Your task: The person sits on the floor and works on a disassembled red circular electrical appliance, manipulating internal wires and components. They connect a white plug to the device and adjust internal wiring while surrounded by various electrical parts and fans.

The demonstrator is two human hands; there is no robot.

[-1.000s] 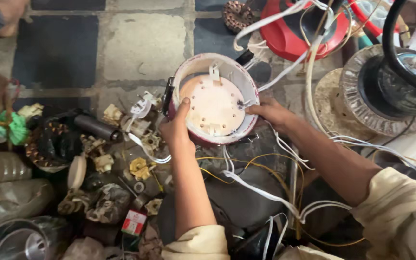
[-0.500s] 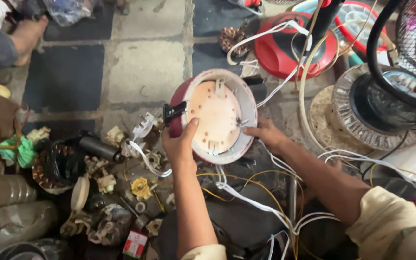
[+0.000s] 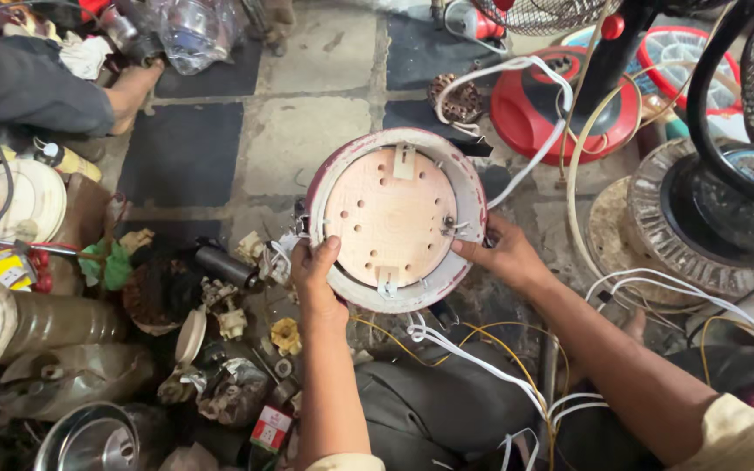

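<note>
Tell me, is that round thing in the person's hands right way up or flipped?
Cannot tell; the round appliance base shows a flat plate with holes and clips.

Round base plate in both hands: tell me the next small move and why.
Probably free the metal clips around the pale round plate. The left hand and right hand hold the round housing by its rim, with the plate seated inside it.

Around one round, maroon-rimmed appliance base with a pale perforated plate (image 3: 392, 218): two bare hands, left (image 3: 316, 275) and right (image 3: 503, 253), at its edge; two red round fan bases (image 3: 560, 100) beyond it; one yellow plastic flower-shaped part (image 3: 286, 335) below-left.
</note>
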